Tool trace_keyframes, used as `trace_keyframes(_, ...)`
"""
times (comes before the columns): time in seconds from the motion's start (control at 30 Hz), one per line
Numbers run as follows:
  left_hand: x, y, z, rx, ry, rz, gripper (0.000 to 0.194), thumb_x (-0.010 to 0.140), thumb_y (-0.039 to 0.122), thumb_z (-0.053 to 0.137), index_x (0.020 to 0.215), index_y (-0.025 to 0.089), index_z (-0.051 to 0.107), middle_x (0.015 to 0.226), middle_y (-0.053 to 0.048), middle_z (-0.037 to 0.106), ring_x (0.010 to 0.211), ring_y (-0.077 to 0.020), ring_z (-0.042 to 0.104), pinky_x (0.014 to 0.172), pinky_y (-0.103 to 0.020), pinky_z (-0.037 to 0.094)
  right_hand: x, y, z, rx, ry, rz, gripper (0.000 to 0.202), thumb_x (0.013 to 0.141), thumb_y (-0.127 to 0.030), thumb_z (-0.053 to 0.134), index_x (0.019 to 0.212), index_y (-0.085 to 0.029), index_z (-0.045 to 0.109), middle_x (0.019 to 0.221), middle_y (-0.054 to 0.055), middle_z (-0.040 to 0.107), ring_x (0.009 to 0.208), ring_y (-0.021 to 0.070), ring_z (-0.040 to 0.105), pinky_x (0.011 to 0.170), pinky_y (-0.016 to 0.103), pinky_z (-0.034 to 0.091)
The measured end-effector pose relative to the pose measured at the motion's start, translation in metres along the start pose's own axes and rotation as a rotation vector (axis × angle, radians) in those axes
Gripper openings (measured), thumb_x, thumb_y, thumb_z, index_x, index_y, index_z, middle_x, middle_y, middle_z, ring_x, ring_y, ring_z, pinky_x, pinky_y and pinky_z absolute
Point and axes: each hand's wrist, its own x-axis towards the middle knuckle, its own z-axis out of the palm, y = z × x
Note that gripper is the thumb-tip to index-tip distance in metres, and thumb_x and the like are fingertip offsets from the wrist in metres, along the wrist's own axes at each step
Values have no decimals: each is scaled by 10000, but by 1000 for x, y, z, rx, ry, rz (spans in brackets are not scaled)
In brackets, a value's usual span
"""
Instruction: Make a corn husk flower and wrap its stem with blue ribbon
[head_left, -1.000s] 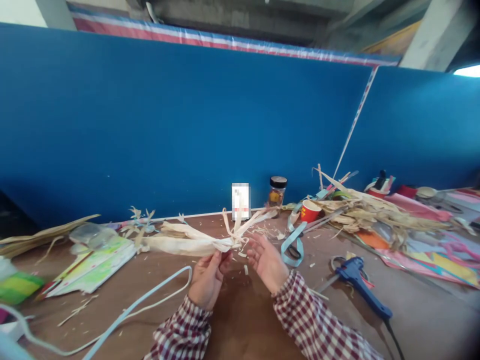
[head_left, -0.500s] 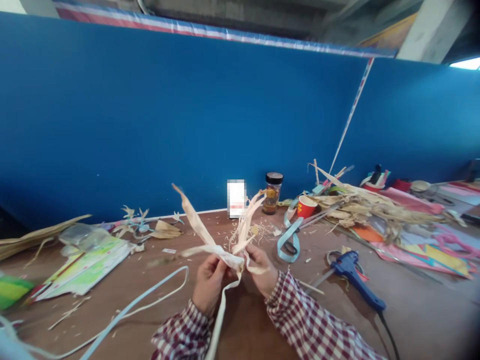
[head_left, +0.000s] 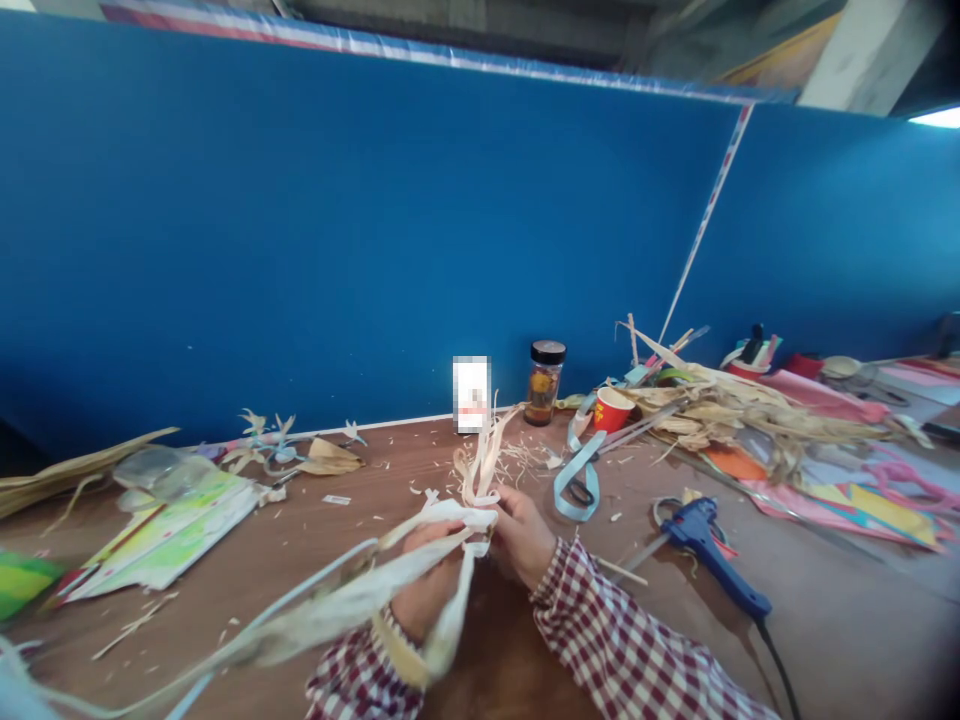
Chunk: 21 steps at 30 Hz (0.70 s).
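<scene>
Pale strips of dried corn husk (head_left: pixel 352 570) are gathered into a bundle between my two hands, above the front middle of the table. My left hand (head_left: pixel 429 590) is closed round the bundle's left side, its fingers partly covered by husk strips. My right hand (head_left: pixel 527 540) pinches the bundle from the right. Some husk ends (head_left: pixel 484 455) stand up and away from me. Other long strips trail left and down across my left wrist, slightly blurred. Small husk shreds (head_left: pixel 517 465) are scattered on the table just beyond my hands.
A blue glue gun (head_left: pixel 716 560) lies to the right. Behind it stand a red paper cup (head_left: pixel 613 410) and a dark-lidded jar (head_left: pixel 545 385). A pile of dried husks (head_left: pixel 750 415) covers coloured paper. A painted sheet (head_left: pixel 172 535) lies left; a blue partition (head_left: pixel 337 220) rises behind.
Long husk strips that stood up or pointed forward on the left now fold back toward me, over my left hand and wrist. Both hands stay nearly in place on the bundle.
</scene>
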Motion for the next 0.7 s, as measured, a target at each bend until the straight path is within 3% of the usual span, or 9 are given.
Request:
trace_keyframes(0.1, -3, -2, 0, -21, 1, -49, 116, 642, 284, 665, 677, 178, 695, 656, -49, 682, 631, -205, 607, 652, -328, 498, 0, 2, -2, -76, -31, 3, 198, 664, -314, 659, 809, -182, 639, 606, -27, 563, 491, 89, 442, 455, 198, 339)
trace_keyframes(0.2, -5, -4, 2, -115, 78, -128, 155, 647, 302, 671, 655, 150, 697, 600, -37, 665, 593, -186, 596, 585, -283, 484, -1, 7, -2, -134, -74, -4, 206, 671, -331, 658, 811, -181, 649, 591, -26, 563, 488, 91, 443, 443, 200, 346)
trace_keyframes(0.37, -4, -9, 5, -266, 159, -196, 258, 618, 365, 693, 703, 121, 691, 562, -31, 647, 552, -160, 579, 535, -251, 461, -4, 12, 1, -156, -63, 15, 227, 686, -355, 646, 834, -183, 649, 543, -30, 532, 427, 71, 393, 374, 184, 317)
trace_keyframes(0.47, -4, -8, 7, -383, 143, -231, 265, 634, 377, 683, 675, 116, 667, 526, -15, 615, 509, -127, 548, 503, -229, 437, -3, 13, 0, -152, -36, 42, 225, 690, -356, 642, 831, -180, 646, 526, -26, 527, 404, 67, 390, 350, 178, 301)
trace_keyframes(0.6, -3, 1, 8, -544, 151, -298, 288, 639, 401, 676, 592, 125, 607, 443, 24, 537, 403, -74, 453, 410, -193, 366, -1, 11, 1, -94, -34, 79, 197, 682, -337, 647, 787, -171, 634, 529, -18, 545, 406, 78, 431, 355, 184, 316)
trace_keyframes(0.7, -3, 11, 9, -605, 134, -353, 272, 584, 380, 720, 612, 130, 618, 493, 11, 576, 407, -68, 456, 379, -177, 343, 0, 4, 5, 84, -32, 89, 157, 653, -290, 663, 737, -173, 601, 574, -13, 575, 472, 99, 492, 406, 196, 374)
